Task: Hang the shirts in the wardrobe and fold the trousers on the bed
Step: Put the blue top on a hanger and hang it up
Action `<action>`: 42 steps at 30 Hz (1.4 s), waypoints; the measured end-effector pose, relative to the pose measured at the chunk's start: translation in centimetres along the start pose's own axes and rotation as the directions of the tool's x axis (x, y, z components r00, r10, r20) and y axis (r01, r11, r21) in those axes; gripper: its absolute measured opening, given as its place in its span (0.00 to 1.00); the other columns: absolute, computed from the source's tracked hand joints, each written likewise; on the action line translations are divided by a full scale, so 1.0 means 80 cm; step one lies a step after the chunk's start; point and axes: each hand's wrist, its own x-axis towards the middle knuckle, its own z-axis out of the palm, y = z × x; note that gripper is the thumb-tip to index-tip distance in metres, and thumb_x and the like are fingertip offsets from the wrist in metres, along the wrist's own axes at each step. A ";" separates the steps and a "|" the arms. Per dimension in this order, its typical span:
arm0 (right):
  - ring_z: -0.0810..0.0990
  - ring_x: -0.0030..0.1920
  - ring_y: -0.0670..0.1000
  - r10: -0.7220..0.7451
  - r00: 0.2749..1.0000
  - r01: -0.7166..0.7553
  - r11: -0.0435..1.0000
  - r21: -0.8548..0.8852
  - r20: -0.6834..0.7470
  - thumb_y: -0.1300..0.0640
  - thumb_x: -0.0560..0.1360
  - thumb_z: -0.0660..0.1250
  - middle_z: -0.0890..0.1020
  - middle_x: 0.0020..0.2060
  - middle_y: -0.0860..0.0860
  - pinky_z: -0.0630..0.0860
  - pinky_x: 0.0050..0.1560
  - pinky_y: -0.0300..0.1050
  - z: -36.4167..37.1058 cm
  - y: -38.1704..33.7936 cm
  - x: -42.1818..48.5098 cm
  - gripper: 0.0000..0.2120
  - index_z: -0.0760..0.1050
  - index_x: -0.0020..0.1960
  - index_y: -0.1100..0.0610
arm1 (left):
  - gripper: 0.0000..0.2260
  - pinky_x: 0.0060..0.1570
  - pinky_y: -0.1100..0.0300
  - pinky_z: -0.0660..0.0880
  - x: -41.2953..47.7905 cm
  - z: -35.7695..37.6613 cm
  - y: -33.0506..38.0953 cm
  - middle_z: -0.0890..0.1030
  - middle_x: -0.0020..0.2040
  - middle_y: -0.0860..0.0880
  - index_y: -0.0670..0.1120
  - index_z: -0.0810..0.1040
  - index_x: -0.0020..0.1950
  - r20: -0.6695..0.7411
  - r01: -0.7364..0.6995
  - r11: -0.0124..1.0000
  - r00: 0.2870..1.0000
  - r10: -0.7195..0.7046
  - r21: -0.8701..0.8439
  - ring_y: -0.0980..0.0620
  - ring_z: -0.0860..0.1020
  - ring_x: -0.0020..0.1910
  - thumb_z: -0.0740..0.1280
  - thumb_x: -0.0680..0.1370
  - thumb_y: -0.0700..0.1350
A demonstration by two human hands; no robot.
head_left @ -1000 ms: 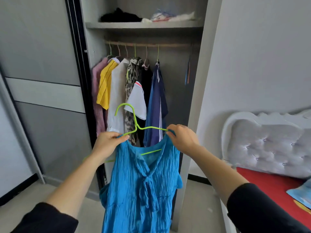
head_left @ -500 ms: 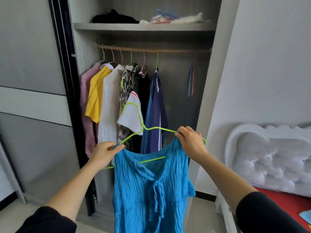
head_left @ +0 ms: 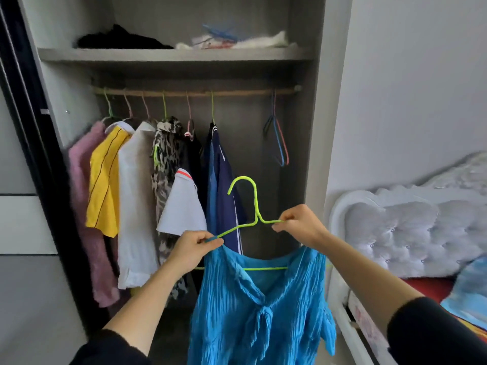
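A crinkled blue shirt hangs on a lime green hanger in front of the open wardrobe. My left hand pinches the hanger's left arm together with the shirt's shoulder. My right hand pinches the hanger's right arm, and the shirt's right shoulder hangs just below it. The hook stands up, well below the wooden rail. Several shirts hang on the rail's left half, the nearest a navy shirt.
Empty blue and red hangers dangle at the rail's right end, with a gap between them and the navy shirt. A shelf above holds dark and white bundles. A bed with a tufted white headboard stands at the right.
The view has come closer to the wardrobe. The hanger with the blue shirt has shifted right, from in front of the hung shirts to the gap beside the navy shirt. Both hands keep their hold.
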 end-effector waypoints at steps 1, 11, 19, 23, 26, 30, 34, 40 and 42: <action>0.70 0.25 0.40 0.034 0.999 -0.033 0.999 0.043 -0.013 0.58 0.68 0.72 0.72 0.19 0.42 0.64 0.26 0.30 -0.004 -0.001 0.001 0.16 0.76 0.23 0.52 | 0.07 0.29 0.72 0.63 0.012 0.000 -0.004 0.72 0.24 0.58 0.49 0.83 0.37 0.037 -0.009 1.000 0.999 0.008 0.022 0.62 0.68 0.25 0.72 0.74 0.49; 0.75 0.33 0.48 0.258 0.933 -0.239 0.965 0.105 -0.251 0.65 0.66 0.67 0.82 0.29 0.51 0.71 0.34 0.38 -0.045 0.018 -0.024 0.12 0.81 0.27 0.58 | 0.18 0.67 0.54 0.67 0.116 0.034 0.007 0.77 0.64 0.53 0.56 0.80 0.59 0.434 -0.202 0.929 0.899 0.051 0.310 0.54 0.73 0.64 0.70 0.72 0.61; 0.69 0.25 0.50 0.412 0.748 -0.448 0.892 0.062 -0.520 0.54 0.62 0.68 0.73 0.19 0.46 0.65 0.30 0.42 -0.067 -0.009 -0.018 0.09 0.79 0.26 0.58 | 0.31 0.73 0.46 0.51 0.188 0.030 0.012 0.46 0.79 0.45 0.54 0.57 0.78 0.464 -0.372 0.520 0.884 -0.055 0.769 0.46 0.42 0.78 0.62 0.77 0.60; 0.72 0.28 0.51 0.402 0.726 -0.454 0.890 0.050 -0.557 0.54 0.64 0.68 0.78 0.27 0.53 0.66 0.30 0.41 -0.065 -0.042 0.015 0.08 0.82 0.36 0.59 | 0.31 0.74 0.48 0.52 0.207 0.016 0.008 0.46 0.79 0.42 0.52 0.57 0.78 0.431 -0.319 0.518 0.896 -0.107 0.793 0.44 0.43 0.78 0.63 0.77 0.54; 0.71 0.27 0.50 0.417 0.733 -0.458 0.887 0.064 -0.537 0.56 0.66 0.69 0.73 0.24 0.50 0.64 0.27 0.37 -0.054 -0.065 0.051 0.07 0.78 0.34 0.60 | 0.26 0.73 0.49 0.56 0.216 0.004 0.015 0.55 0.78 0.42 0.51 0.64 0.75 0.407 -0.334 0.597 0.913 0.014 0.729 0.45 0.49 0.77 0.63 0.77 0.50; 0.72 0.30 0.52 0.398 0.765 -0.381 0.914 0.144 -0.506 0.58 0.70 0.66 0.73 0.31 0.53 0.65 0.26 0.38 -0.034 -0.089 0.115 0.07 0.69 0.36 0.58 | 0.19 0.68 0.52 0.64 0.232 -0.020 0.044 0.69 0.71 0.47 0.49 0.75 0.66 0.284 -0.431 0.620 0.902 0.326 0.656 0.49 0.58 0.73 0.64 0.75 0.45; 0.73 0.36 0.52 0.373 0.775 -0.298 0.927 0.226 -0.509 0.58 0.73 0.61 0.74 0.39 0.53 0.71 0.27 0.42 -0.022 -0.109 0.180 0.07 0.65 0.39 0.55 | 0.17 0.67 0.52 0.64 0.263 -0.045 0.077 0.68 0.71 0.47 0.50 0.77 0.64 0.166 -0.460 0.546 0.848 0.503 0.700 0.48 0.57 0.74 0.65 0.75 0.45; 0.71 0.34 0.51 0.309 0.780 -0.221 0.949 0.223 -0.543 0.58 0.74 0.60 0.70 0.37 0.50 0.70 0.31 0.41 -0.014 -0.119 0.277 0.06 0.64 0.42 0.59 | 0.18 0.72 0.51 0.58 0.329 -0.063 0.090 0.64 0.75 0.46 0.51 0.73 0.68 0.117 -0.398 0.499 0.857 0.502 0.770 0.47 0.53 0.76 0.62 0.78 0.50; 0.72 0.37 0.54 0.303 0.786 -0.204 0.950 0.236 -0.539 0.58 0.74 0.61 0.69 0.36 0.50 0.75 0.39 0.46 -0.012 -0.121 0.312 0.07 0.63 0.42 0.57 | 0.19 0.73 0.51 0.57 0.354 -0.069 0.091 0.64 0.75 0.46 0.51 0.73 0.69 0.094 -0.365 0.493 0.866 0.491 0.789 0.47 0.53 0.76 0.62 0.78 0.51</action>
